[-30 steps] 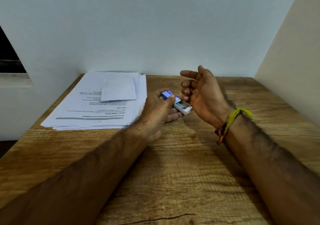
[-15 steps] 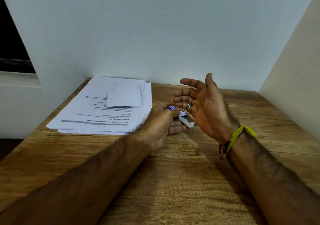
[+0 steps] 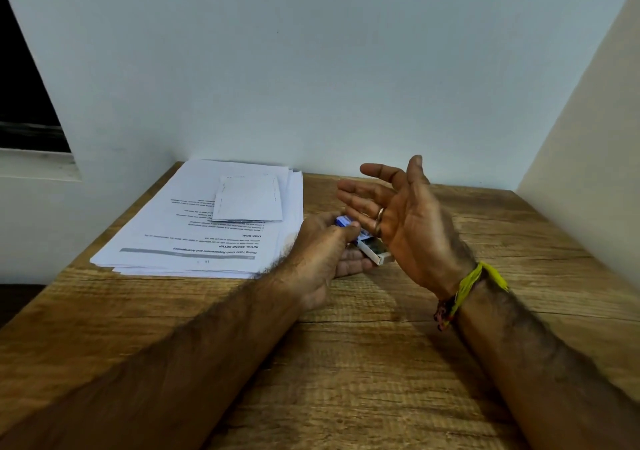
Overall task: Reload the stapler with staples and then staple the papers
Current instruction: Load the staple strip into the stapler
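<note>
left hand (image 3: 322, 252) gripping staple box (image 3: 370, 247), slid open

right hand (image 3: 408, 221) fingers uncurled, now spread open beside staple box (image 3: 372, 247).

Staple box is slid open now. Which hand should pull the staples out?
Right, probably. The left hand already grips the small staple box, while the right hand hangs open and empty just beside the box's open end, fingers spread toward it.
</note>
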